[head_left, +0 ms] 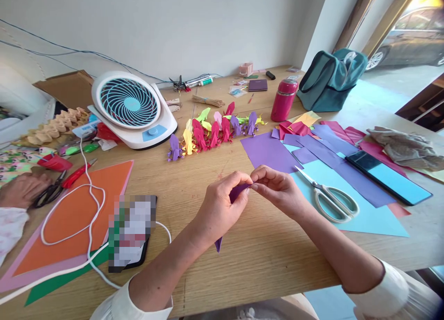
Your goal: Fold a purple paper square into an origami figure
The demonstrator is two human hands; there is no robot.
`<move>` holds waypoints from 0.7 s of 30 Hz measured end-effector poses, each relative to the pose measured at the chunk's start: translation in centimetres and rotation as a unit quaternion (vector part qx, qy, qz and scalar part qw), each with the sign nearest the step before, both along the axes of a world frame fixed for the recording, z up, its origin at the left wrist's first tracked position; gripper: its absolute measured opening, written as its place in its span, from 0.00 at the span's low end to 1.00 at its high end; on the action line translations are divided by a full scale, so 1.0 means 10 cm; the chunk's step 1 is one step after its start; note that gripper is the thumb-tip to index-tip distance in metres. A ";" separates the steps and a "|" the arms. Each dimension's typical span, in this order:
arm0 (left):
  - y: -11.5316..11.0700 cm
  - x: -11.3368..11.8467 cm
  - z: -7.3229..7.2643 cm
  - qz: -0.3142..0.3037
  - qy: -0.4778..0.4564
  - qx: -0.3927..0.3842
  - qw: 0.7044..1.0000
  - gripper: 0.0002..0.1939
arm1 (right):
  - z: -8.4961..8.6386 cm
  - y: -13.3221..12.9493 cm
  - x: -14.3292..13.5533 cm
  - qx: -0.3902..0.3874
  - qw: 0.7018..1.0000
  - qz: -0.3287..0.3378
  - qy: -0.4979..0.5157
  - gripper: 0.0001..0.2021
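Observation:
Between my two hands is a piece of folded purple paper (238, 192), its lower pointed tip showing beneath my left wrist. My left hand (224, 202) has its fingers closed around the paper. At the paper's right end, the thumb and fingertips of my right hand (274, 188) pinch it. Most of the folds are hidden by the left palm. Behind my hands stands a row of small folded-paper figures (215, 132) in purple, yellow, red, pink and green. To the right of my right hand, white-handled scissors (335, 202) lie on light blue paper (374, 220).
A white fan (133, 109) stands at the back left. A phone (133, 232) with a white cable (90, 209) lies left of my arm, beside orange paper (104, 190). Another person's hand (24, 190) rests at the far left. A pink bottle (284, 100) and teal bag (329, 82) stand back right.

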State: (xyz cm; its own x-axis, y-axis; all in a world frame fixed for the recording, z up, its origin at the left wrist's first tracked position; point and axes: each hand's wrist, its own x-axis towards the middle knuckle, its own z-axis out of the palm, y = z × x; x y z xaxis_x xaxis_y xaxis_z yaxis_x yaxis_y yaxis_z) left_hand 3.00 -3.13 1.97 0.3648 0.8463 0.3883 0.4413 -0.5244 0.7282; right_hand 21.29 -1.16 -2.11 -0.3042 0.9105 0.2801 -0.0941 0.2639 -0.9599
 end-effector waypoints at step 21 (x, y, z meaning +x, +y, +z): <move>-0.05 0.03 -0.04 0.052 0.027 0.032 0.998 0.07 | 0.02 -0.05 -0.04 0.045 0.997 -0.055 -0.012 0.10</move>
